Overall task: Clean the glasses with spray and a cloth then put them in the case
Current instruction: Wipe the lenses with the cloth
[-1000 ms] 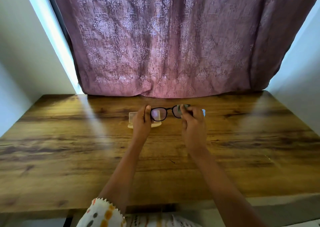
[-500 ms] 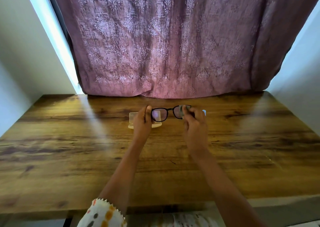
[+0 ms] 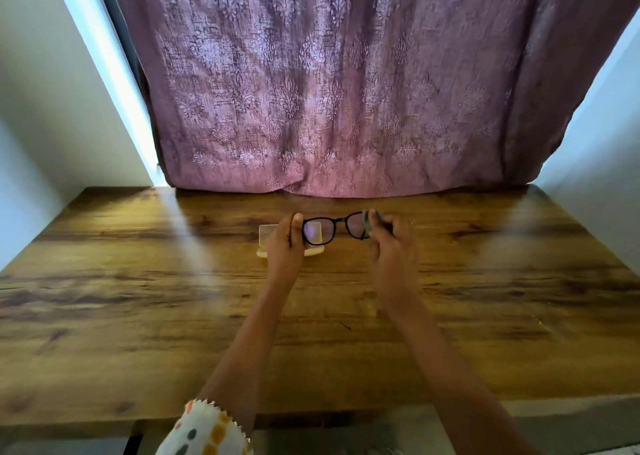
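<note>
Compared with half a second back, little has changed — the right hand [image 3: 393,246] has shifted slightly on the lens, its thumb now standing more upright against the frame, while the left hand [image 3: 285,245] keeps the same pinch as before. The black-framed glasses [image 3: 334,227] are held up above the wooden table [image 3: 138,298], in the same spot between the two hands, lenses facing the person.

The left hand grips the left end of the frame, thumb in front and fingers curled behind. The right hand is closed on a small grey-green cloth [image 3: 372,219], pressing it around the right lens between thumb and fingers.

Behind the left hand, on the table, lies a pale open glasses case [image 3: 268,234] — its lid stands up and its base shows as a cream edge below the hand. Most of it is hidden by the hand and the left lens, so what lies inside cannot be told.

A mauve patterned curtain [image 3: 329,90] hangs behind the table's far edge. A white sleeve [image 3: 204,434] with orange and grey spots covers the left upper arm.
</note>
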